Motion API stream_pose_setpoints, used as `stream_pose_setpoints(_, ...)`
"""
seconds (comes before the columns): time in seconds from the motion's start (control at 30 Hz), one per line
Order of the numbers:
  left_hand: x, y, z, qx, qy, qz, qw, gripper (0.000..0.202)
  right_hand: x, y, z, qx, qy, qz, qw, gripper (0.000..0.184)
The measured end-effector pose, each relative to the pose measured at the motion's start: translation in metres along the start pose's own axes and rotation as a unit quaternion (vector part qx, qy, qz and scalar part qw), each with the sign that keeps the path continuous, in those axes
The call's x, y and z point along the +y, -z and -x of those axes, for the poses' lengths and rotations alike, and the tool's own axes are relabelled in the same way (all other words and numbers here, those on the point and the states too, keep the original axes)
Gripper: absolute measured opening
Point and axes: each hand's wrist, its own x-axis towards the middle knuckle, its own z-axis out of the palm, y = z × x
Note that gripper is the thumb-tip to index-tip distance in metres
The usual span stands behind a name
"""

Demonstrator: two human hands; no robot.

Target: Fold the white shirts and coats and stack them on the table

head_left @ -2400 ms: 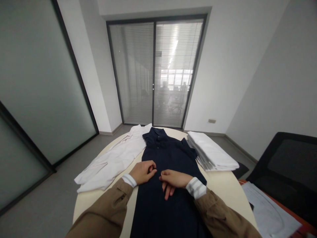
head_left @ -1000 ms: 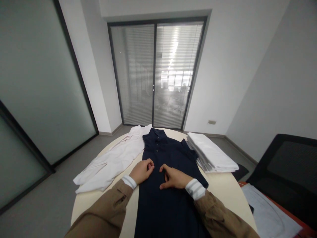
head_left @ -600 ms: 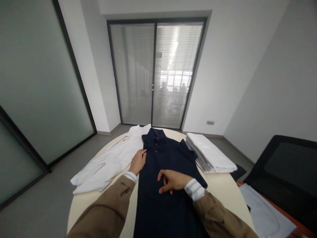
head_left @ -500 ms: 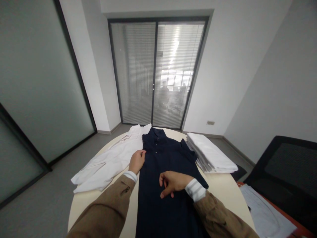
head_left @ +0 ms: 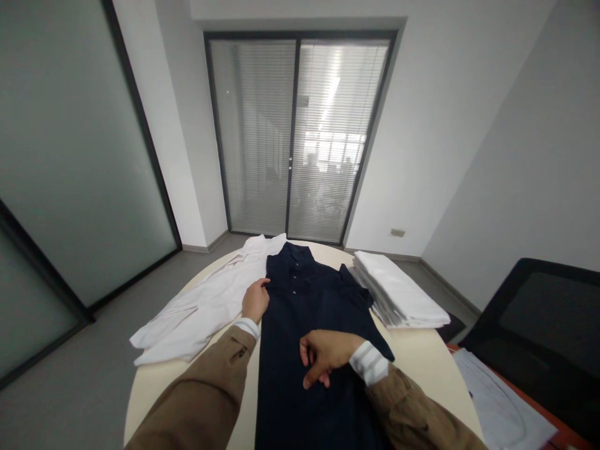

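A navy buttoned shirt (head_left: 319, 300) lies lengthwise over the middle of the table, its collar at the far end. At the shirt's left edge, below the collar, my left hand (head_left: 255, 300) is closed on the fabric in a pinch; the fingertips are partly hidden. My right hand (head_left: 330, 354) hovers over or rests lightly on the shirt's body, which one I cannot tell. Its fingers are loosely curled, with a gap between thumb and forefinger and nothing in them. To the left lies a white shirt (head_left: 206, 309), spread out with some creases.
A stack of folded white cloth (head_left: 403, 290) sits at the round table's (head_left: 422, 375) right side. Right of the table, a black-backed chair (head_left: 548, 325) stands near a pale sheet or bag (head_left: 506, 400) on an orange-red surface. A glass door with blinds (head_left: 290, 137) is beyond.
My left hand has shifted slightly left, and the navy shirt's upper left edge has moved with it. My right hand has come a little nearer to me.
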Motion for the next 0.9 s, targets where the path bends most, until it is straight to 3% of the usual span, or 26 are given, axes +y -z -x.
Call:
stream_pose_setpoints(0.13,0.005,-0.003,0.005,-0.001,-0.013,-0.018,1.000,0.037,0.003,0.000,0.001,0.003,0.023,-0.013,1.000,0.064)
stream_pose_setpoints(0.2,0.011,-0.002,0.011,0.016,-0.054,-0.038,0.998,0.041,0.006,0.005,0.006,0.014,0.041,-0.020,0.999,0.060)
stream_pose_setpoints(0.27,0.018,0.001,0.019,0.039,-0.131,-0.065,0.989,0.045,0.009,0.014,0.016,0.095,0.053,0.014,0.994,0.048)
stream_pose_setpoints(0.3,0.022,0.003,0.024,0.039,-0.176,-0.076,0.981,0.046,0.012,0.020,0.022,0.176,0.052,0.051,0.982,0.040)
stream_pose_setpoints(0.33,0.025,0.004,0.029,0.023,-0.219,-0.082,0.972,0.048,0.015,0.026,0.028,0.280,0.041,0.099,0.954,0.032)
stream_pose_setpoints(0.4,0.029,0.006,0.039,-0.049,-0.280,-0.091,0.954,0.055,0.023,0.037,0.039,0.491,-0.014,0.196,0.849,0.023)
stream_pose_setpoints(0.47,0.031,0.005,0.048,-0.132,-0.306,-0.113,0.936,0.063,0.032,0.045,0.046,0.610,-0.110,0.253,0.743,0.028)
stream_pose_setpoints(0.53,0.032,0.004,0.054,-0.188,-0.302,-0.142,0.924,0.065,0.041,0.049,0.048,0.638,-0.212,0.270,0.689,0.035)
stream_pose_setpoints(0.63,0.032,0.004,0.057,-0.219,-0.289,-0.166,0.917,0.059,0.052,0.053,0.047,0.620,-0.288,0.267,0.679,0.040)
stream_pose_setpoints(0.9,0.034,0.007,0.056,-0.231,-0.284,-0.166,0.916,0.054,0.062,0.053,0.043,0.630,-0.221,0.346,0.659,0.022)
